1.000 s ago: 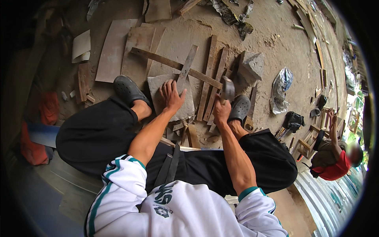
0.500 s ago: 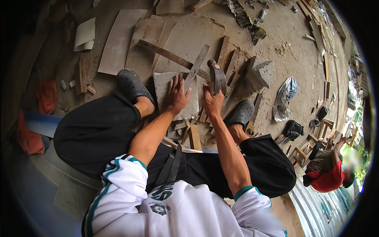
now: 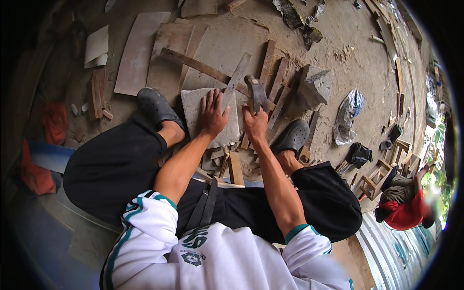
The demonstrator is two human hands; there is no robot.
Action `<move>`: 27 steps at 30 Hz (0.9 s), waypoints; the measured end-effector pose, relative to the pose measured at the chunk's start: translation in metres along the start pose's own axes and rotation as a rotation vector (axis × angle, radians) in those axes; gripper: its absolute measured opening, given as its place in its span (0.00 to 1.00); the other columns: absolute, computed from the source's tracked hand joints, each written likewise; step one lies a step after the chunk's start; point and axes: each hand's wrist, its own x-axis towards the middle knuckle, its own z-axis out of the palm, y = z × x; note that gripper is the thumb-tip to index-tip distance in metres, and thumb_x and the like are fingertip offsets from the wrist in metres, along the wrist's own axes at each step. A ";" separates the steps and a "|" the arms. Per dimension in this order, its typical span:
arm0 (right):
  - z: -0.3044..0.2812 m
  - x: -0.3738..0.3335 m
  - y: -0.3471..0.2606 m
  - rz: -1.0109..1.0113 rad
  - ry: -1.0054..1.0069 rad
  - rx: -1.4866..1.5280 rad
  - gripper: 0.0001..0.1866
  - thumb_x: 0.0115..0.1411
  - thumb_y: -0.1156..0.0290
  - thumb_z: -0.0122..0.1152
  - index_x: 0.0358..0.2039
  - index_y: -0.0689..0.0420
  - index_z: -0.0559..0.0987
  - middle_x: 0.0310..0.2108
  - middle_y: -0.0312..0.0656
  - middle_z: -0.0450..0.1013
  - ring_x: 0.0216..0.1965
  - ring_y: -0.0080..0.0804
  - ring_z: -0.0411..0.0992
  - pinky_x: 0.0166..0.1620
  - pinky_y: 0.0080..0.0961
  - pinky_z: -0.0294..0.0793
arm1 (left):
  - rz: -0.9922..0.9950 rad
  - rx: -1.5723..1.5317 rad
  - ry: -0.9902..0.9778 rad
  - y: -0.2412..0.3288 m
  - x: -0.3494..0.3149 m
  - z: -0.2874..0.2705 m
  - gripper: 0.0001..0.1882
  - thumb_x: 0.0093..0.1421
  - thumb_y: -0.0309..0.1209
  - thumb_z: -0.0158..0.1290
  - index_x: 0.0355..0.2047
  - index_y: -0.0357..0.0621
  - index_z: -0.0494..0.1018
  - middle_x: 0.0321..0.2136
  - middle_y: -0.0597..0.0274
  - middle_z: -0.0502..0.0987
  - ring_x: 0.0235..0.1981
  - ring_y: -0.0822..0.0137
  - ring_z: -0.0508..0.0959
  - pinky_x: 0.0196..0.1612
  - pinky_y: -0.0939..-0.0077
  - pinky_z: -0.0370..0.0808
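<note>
My left hand (image 3: 213, 115) lies flat with its fingers stretched out on a pale concrete block (image 3: 192, 108) between my feet. Its fingertips are beside the lower end of a narrow grey wooden slat (image 3: 238, 75), which slants away to the upper right. My right hand (image 3: 255, 124) is wrapped round a claw hammer (image 3: 256, 93) close under its head, just right of the block. Most of the hammer's handle is hidden by the hand. A longer brown slat (image 3: 195, 64) lies crosswise beyond the block, passing by the grey one.
Several wood strips (image 3: 267, 62) and a rough stone block (image 3: 315, 87) lie right of the hammer. Flat boards (image 3: 140, 53) rest at the far left, wood offcuts (image 3: 235, 168) near my legs. Crumpled foil (image 3: 349, 116) lies to the right; a person in red (image 3: 407, 212) sits farther right.
My left hand's fingers have straightened and lie flatter on the concrete block. My right hand still grips the hammer, which has tilted slightly. The whole view has shifted a little.
</note>
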 end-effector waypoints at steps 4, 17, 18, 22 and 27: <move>0.020 0.002 0.038 0.145 -0.079 -0.015 0.16 0.56 0.60 0.59 0.29 0.64 0.77 0.19 0.47 0.72 0.22 0.34 0.70 0.30 0.35 0.70 | -0.017 0.029 -0.042 0.000 0.003 0.001 0.32 0.60 0.40 0.50 0.61 0.39 0.57 0.63 0.49 0.59 0.66 0.50 0.55 0.67 0.50 0.47; 0.022 0.016 0.028 0.198 -0.101 -0.034 0.15 0.55 0.64 0.55 0.29 0.66 0.74 0.22 0.56 0.71 0.25 0.45 0.72 0.32 0.37 0.70 | 0.006 0.012 -0.065 -0.002 0.005 0.005 0.31 0.60 0.40 0.49 0.60 0.36 0.59 0.63 0.47 0.59 0.67 0.52 0.53 0.67 0.49 0.44; 0.018 0.019 0.026 0.191 -0.116 -0.017 0.15 0.54 0.63 0.55 0.28 0.66 0.74 0.23 0.58 0.71 0.24 0.45 0.71 0.31 0.38 0.70 | 0.013 0.014 -0.069 -0.003 0.003 0.004 0.31 0.60 0.40 0.50 0.60 0.36 0.59 0.63 0.47 0.59 0.67 0.52 0.53 0.67 0.49 0.44; 0.007 0.024 0.023 0.142 -0.130 -0.019 0.15 0.53 0.63 0.56 0.28 0.66 0.74 0.23 0.60 0.71 0.24 0.44 0.72 0.32 0.39 0.70 | -0.021 0.029 -0.126 -0.001 0.004 0.002 0.32 0.61 0.41 0.49 0.61 0.37 0.56 0.64 0.47 0.57 0.68 0.53 0.53 0.68 0.49 0.44; 0.017 0.021 0.039 0.197 -0.101 0.015 0.14 0.52 0.64 0.56 0.27 0.65 0.74 0.20 0.56 0.70 0.23 0.42 0.70 0.33 0.39 0.69 | 0.018 0.041 -0.092 -0.003 0.002 0.006 0.33 0.61 0.41 0.49 0.62 0.37 0.56 0.64 0.47 0.57 0.67 0.53 0.53 0.68 0.50 0.44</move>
